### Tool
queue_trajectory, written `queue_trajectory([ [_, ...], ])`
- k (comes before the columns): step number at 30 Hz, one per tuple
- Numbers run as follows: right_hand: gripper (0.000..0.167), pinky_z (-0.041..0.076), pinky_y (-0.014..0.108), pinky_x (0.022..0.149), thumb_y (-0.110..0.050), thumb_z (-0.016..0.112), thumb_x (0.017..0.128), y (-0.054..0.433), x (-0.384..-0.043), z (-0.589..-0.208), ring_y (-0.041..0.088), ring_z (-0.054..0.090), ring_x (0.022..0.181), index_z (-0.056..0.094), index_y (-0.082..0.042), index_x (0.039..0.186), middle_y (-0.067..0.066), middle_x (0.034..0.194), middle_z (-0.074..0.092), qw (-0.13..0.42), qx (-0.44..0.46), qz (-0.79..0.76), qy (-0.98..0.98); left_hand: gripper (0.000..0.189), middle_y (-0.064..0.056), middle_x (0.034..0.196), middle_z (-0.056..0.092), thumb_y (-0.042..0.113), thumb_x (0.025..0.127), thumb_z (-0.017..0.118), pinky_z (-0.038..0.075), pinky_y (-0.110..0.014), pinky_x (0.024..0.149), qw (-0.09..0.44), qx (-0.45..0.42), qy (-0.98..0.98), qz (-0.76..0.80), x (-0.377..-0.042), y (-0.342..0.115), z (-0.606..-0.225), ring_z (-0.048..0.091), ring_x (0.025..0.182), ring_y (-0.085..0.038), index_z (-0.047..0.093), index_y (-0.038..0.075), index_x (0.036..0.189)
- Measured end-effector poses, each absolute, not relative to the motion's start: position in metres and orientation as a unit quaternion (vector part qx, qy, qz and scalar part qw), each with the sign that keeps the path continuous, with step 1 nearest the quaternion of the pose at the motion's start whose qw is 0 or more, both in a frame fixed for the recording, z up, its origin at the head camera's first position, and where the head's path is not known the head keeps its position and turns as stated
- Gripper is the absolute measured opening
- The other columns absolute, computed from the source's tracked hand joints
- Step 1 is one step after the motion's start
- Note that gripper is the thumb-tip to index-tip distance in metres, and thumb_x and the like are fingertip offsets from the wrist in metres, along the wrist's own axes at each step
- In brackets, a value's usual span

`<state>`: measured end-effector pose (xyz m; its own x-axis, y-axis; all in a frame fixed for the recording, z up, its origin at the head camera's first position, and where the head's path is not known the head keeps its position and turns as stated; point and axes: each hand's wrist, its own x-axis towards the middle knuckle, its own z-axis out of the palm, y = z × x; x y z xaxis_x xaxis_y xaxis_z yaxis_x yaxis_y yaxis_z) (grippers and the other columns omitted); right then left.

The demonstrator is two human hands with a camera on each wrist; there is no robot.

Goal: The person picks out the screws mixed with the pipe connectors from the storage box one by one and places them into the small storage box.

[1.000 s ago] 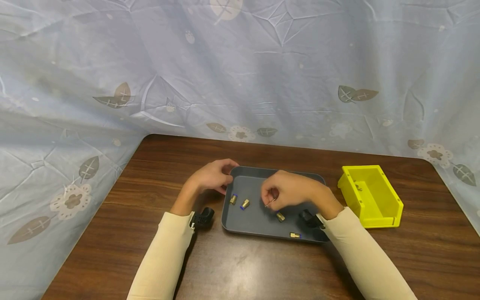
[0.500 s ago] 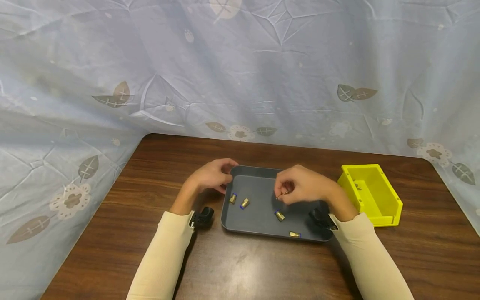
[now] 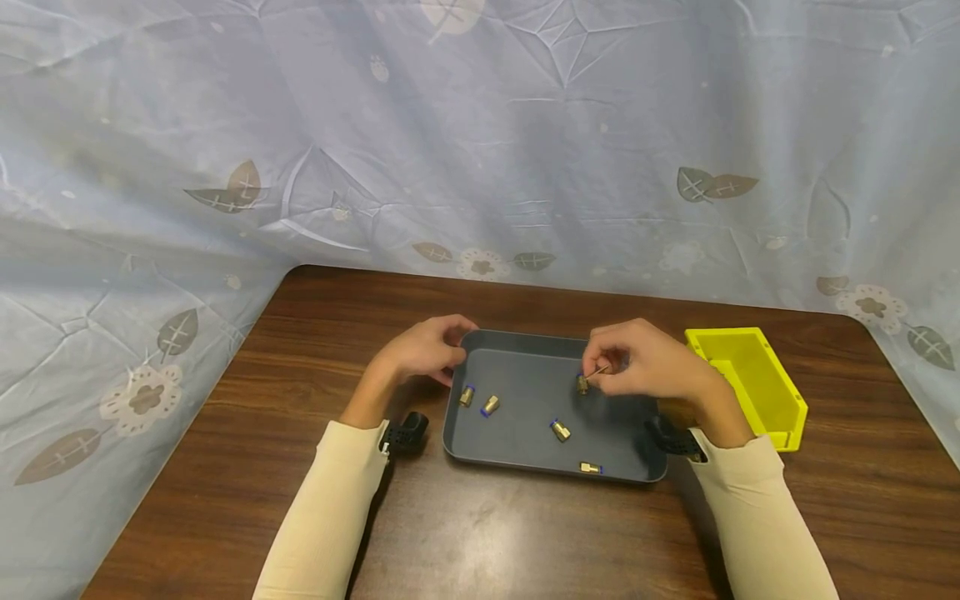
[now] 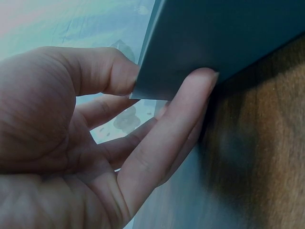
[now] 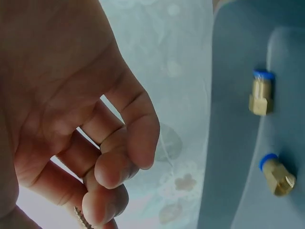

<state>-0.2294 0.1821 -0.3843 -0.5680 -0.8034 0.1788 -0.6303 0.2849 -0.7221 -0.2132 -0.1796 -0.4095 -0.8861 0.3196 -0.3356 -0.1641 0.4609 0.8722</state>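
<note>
My left hand (image 3: 429, 350) grips the left rim of the dark grey tray (image 3: 517, 450); in the left wrist view, the thumb is at the rim and the fingers lie along the outer wall (image 4: 176, 81). Above the tray's right half, my right hand (image 3: 637, 358) pinches a thin screw (image 3: 597, 372). Its threaded end (image 5: 82, 217) shows at the fingertips in the right wrist view. Just below those fingers is a brass push-in fitting (image 3: 582, 384). Several more blue-collared brass fittings lie in the tray, two at left (image 3: 467, 396) (image 3: 490, 406), others nearer the front (image 3: 560, 430) (image 3: 590, 467).
Right of the tray stands a yellow bin (image 3: 787, 417), partly hidden by my right forearm. A brown wooden table (image 3: 465, 533) bears everything. Behind it hangs a pale patterned curtain (image 3: 480, 167).
My right hand has moved right across the tray with the screw, towards the yellow bin. A brass fitting now shows below its fingers. My left hand keeps its place on the rim.
</note>
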Motion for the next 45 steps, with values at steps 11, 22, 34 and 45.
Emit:
queue_trajectory([
  [11, 0.027, 0.051, 0.026, 0.062, 0.006, 0.079, 0.087, 0.216, -0.229, -0.378, 0.015, 0.057, 0.075, 0.075, -0.020, 0.092, -0.006, 0.083, 0.060, 0.087, -0.413, -0.406, 0.811, 0.053, -0.028, 0.130, 0.061, -0.004, 0.100, 0.059, 0.071, -0.045, 0.077, 0.233, 0.045, 0.821, 0.519, -0.213, -0.180, -0.410, 0.073, 0.099, -0.035, 0.055, -0.001, 0.154],
  [22, 0.029, 0.050, 0.025, 0.065, 0.010, 0.079, 0.089, 0.264, -0.226, -0.367, 0.014, 0.058, 0.078, 0.076, -0.018, 0.097, -0.004, 0.089, 0.068, 0.026, -0.374, -0.408, 0.833, 0.053, -0.029, 0.132, 0.062, -0.004, 0.100, 0.059, 0.071, -0.046, 0.078, 0.234, 0.047, 0.819, 0.522, -0.213, -0.180, -0.411, 0.072, 0.098, -0.034, 0.055, -0.002, 0.154],
  [34, 0.018, 0.046, 0.022, 0.066, 0.007, 0.075, 0.094, 0.314, -0.229, -0.382, 0.014, 0.057, 0.079, 0.076, -0.011, 0.096, 0.000, 0.087, 0.068, -0.010, -0.273, -0.380, 0.884, 0.054, -0.030, 0.133, 0.061, -0.004, 0.101, 0.058, 0.071, -0.046, 0.078, 0.236, 0.046, 0.818, 0.523, -0.212, -0.180, -0.410, 0.072, 0.100, -0.034, 0.054, -0.002, 0.154],
  [45, 0.011, 0.046, 0.016, 0.068, -0.001, 0.080, 0.095, 0.337, -0.229, -0.388, 0.011, 0.058, 0.082, 0.078, -0.012, 0.098, -0.001, 0.090, 0.069, -0.013, -0.204, -0.329, 0.922, 0.053, -0.030, 0.132, 0.062, -0.004, 0.101, 0.058, 0.071, -0.046, 0.079, 0.236, 0.049, 0.816, 0.526, -0.212, -0.180, -0.410, 0.073, 0.099, -0.034, 0.054, -0.003, 0.154],
])
